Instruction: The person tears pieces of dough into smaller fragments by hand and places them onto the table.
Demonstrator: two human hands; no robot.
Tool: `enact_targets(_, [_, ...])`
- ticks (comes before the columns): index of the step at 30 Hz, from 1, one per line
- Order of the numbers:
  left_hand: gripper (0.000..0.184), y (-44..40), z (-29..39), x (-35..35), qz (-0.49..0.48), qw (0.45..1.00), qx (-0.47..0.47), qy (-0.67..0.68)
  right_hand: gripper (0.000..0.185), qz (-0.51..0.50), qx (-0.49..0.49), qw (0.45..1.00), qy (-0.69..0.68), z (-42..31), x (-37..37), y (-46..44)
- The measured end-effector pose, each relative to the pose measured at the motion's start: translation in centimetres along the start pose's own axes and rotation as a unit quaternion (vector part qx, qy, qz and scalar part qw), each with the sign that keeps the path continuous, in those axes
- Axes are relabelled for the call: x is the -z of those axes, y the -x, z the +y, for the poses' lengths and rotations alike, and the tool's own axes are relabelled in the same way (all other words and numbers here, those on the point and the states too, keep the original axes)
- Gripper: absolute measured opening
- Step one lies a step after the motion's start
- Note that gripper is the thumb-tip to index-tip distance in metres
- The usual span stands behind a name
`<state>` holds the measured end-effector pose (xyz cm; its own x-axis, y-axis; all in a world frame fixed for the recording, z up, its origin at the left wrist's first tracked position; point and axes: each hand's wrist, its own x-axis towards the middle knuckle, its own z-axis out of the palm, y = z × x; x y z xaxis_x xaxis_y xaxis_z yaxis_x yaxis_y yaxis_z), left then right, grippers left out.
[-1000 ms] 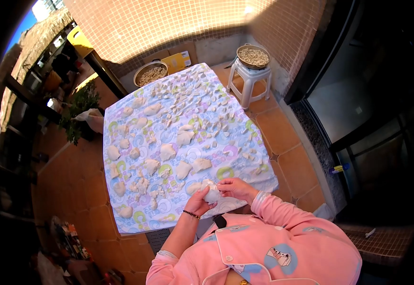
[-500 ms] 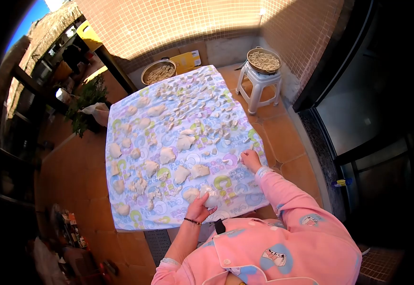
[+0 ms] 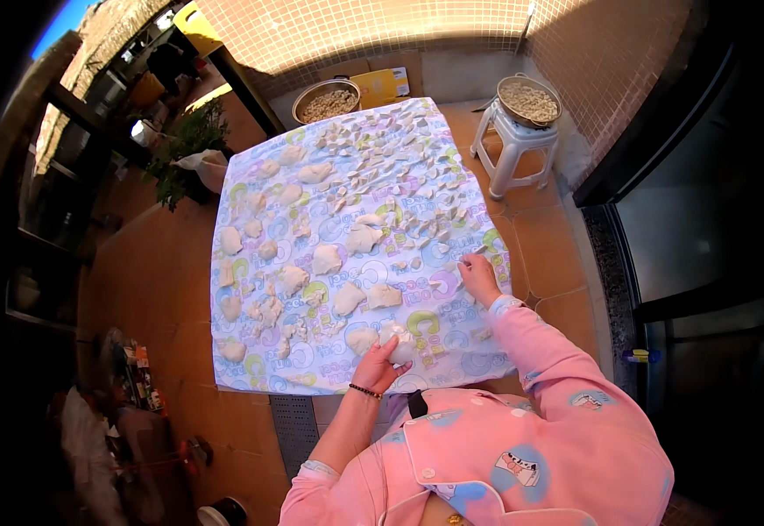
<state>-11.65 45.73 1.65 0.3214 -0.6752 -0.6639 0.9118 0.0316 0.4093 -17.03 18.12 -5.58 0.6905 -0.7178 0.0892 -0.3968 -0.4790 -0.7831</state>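
Observation:
A patterned cloth [image 3: 452,346] covers the table, with pale dough-like lumps lying on its left and middle, such as one lump [image 3: 327,259]. Many small pale pieces [image 3: 382,167] are scattered over the far part. My left hand [image 3: 380,366], with a dark bead bracelet at the wrist, is closed around a white lump [image 3: 397,342] at the near edge. My right hand [image 3: 479,276] is over the right side of the cloth, fingers pinched together near a few small pieces. Whatever is between those fingertips is too small to name.
A round basket of small pieces [image 3: 529,102] rests on a white plastic stool [image 3: 512,153] at the back right. Another filled basket [image 3: 326,103] stands behind the table, beside a yellow box [image 3: 384,86]. A plant [image 3: 198,145] is at the left; a glass door frames the right.
My right hand has moved from the lump in my left hand out to the right side of the cloth. My left hand has kept its hold on the lump. The view has shifted somewhat.

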Motion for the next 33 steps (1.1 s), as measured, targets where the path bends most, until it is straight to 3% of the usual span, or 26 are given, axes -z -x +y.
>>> enact_targets(1, [0.027,-0.1,0.1,-0.3,-0.017,1.0,-0.002,-0.005,0.021,-0.101,-0.026,0.991,-0.08,-1.8,0.9,1.0])
enact_targets(3, [0.029,-0.1,0.6,-1.4,-0.027,1.0,-0.002,-0.009,0.025,-0.295,-0.136,0.909,-0.261,-5.1,2.2,3.9])
enact_targets(5, [0.033,-0.5,0.8,-2.0,-0.044,0.999,0.005,-0.012,0.024,-0.351,-0.153,0.859,-0.341,-7.8,3.1,6.8])
enact_targets(9, [0.034,-1.0,0.7,-2.0,-0.046,0.998,0.012,-0.05,0.029,-0.315,-0.127,0.873,-0.351,-8.8,2.9,9.0])
enact_targets(13, [0.033,-1.0,0.9,-2.7,-0.023,0.981,0.001,-0.191,0.027,-0.303,-0.119,0.879,-0.347,-10.0,3.6,8.7])
enact_targets(20, [0.04,-1.3,1.2,-2.0,-0.033,0.927,-0.014,-0.375,0.021,-0.339,-0.085,0.889,-0.295,-9.5,3.0,8.3])
enact_targets(22, [0.04,-1.2,1.5,-1.9,-0.038,0.928,-0.005,-0.37,0.021,-0.342,-0.079,0.893,-0.283,-9.5,3.0,8.3])
enact_targets(25, [0.041,-1.2,1.8,-2.0,-0.045,0.926,0.003,-0.374,0.018,-0.35,-0.15,0.866,-0.324,-9.0,2.5,8.4])
enact_targets(27, [0.04,-1.3,1.7,-1.8,-0.046,0.923,-0.001,-0.383,0.018,-0.346,-0.248,0.806,-0.411,-8.4,2.0,8.3])
enact_targets(31, [0.035,-1.0,1.8,-2.2,-0.029,0.952,0.005,-0.304,0.018,-0.296,-0.28,0.778,-0.478,-6.1,1.0,6.5])
enact_targets(33, [0.033,-0.8,1.7,-2.2,-0.013,0.966,0.008,-0.259,0.021,-0.187,-0.221,0.899,-0.329,-4.3,1.6,2.9])
